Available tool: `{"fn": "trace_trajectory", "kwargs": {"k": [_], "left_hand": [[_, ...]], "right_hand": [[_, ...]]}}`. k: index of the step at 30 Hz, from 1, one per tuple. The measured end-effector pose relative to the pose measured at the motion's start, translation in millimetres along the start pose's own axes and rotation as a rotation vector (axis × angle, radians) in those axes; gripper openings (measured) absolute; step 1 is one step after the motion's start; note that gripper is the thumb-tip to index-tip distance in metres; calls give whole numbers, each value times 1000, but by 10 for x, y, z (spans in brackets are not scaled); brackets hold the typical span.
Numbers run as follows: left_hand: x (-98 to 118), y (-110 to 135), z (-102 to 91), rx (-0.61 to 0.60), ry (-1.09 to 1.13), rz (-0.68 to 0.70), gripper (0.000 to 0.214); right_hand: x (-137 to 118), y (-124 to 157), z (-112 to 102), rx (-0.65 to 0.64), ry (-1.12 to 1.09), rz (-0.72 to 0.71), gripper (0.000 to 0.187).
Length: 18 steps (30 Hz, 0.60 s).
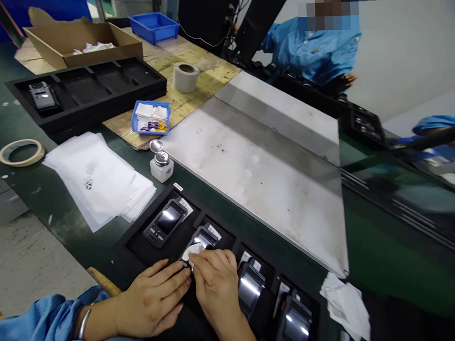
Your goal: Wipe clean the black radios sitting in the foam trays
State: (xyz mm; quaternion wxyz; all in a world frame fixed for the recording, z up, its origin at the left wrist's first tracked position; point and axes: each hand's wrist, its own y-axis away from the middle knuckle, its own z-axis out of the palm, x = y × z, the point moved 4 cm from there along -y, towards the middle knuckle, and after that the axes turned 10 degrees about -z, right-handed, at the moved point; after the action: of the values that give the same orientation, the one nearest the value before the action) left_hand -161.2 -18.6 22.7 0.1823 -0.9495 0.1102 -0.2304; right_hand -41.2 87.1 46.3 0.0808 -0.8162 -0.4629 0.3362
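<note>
My right hand pinches a small white wipe and presses it against the lower part of a black handheld device, the second in a black foam tray. My left hand lies just to the left, its fingers stretched out together, the tips beside the wipe and the device's lower end. Whether those fingertips touch the device is hidden. Another handheld device lies in the compartment at the left. Further right are a third device and a fourth device, both with dark, shiny screens.
Beyond the tray stand a pump bottle with its lid up, white sheets, and a small blue bin. A crumpled cloth lies right. Behind are a tape roll, another foam tray and a carton. A co-worker sits opposite.
</note>
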Motion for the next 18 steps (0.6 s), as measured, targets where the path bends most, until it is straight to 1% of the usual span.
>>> {"fn": "trace_trajectory", "kwargs": {"k": [3,5,6,8,9,10,12,13,15,16,18], "left_hand": [[3,-37,-44,-2,15,-4,38],[-7,-46,-42,-11,21,2,39],[-15,-42,-30,-17,20,6,40],[-34,-18,6,-27,5,16,44],[-43,-1,24,-30,-8,22,46],[-52,16,41,-33,-24,28,49],[-66,44,63,-32,-54,43,54],[-72,53,69,-31,-67,51,56],[-88,58,77,-31,-90,68,58],[-98,57,81,-34,-102,77,59],[-118,51,86,-34,-120,88,60]], "right_hand": [[-18,143,-149,-10,3,28,21],[58,344,-380,36,17,99,19],[119,493,-542,92,36,168,17],[259,894,-934,271,116,373,10],[321,1140,-1140,381,178,499,12],[368,1402,-1334,491,249,623,18],[410,1916,-1637,661,389,827,31],[414,2145,-1738,713,452,900,36],[417,2511,-1839,751,539,993,42],[425,2644,-1851,749,561,1017,43],[468,2812,-1831,743,572,1035,44]]}}
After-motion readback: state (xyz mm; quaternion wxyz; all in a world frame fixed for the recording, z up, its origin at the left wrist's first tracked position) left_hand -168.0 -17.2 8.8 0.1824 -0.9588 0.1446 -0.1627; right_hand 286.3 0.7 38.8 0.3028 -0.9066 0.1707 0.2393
